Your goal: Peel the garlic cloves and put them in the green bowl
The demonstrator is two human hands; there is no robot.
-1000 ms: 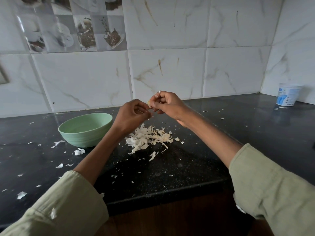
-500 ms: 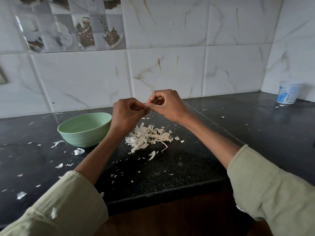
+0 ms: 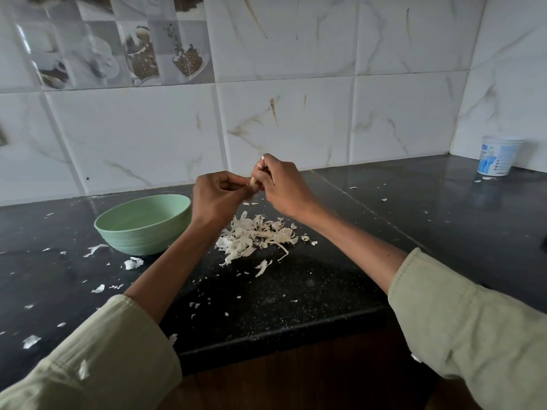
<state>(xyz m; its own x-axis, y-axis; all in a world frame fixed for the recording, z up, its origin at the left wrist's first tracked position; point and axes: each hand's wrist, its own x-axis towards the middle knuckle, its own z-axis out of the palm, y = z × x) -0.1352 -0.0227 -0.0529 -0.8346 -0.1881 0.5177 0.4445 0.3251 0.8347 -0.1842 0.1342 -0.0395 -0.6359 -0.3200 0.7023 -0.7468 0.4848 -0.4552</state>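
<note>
head view: both hands meet above a black counter [image 3: 296, 291], in front of a tiled wall.
left hand [image 3: 219, 196]: fingers curled, pinching the garlic clove [image 3: 254, 182] from the left.
right hand [image 3: 284, 184]: fingers curled round the same clove from the right.
garlic clove: held between the two hands, above the counter, only a pale bit visible.
green bowl [image 3: 142, 229]: on the counter, just left of the left wrist; contents hidden.
peels [image 3: 257, 235]: a loose pile under the hands, scraps scattered about.
white cup [image 3: 497, 155]: far right corner.
</note>
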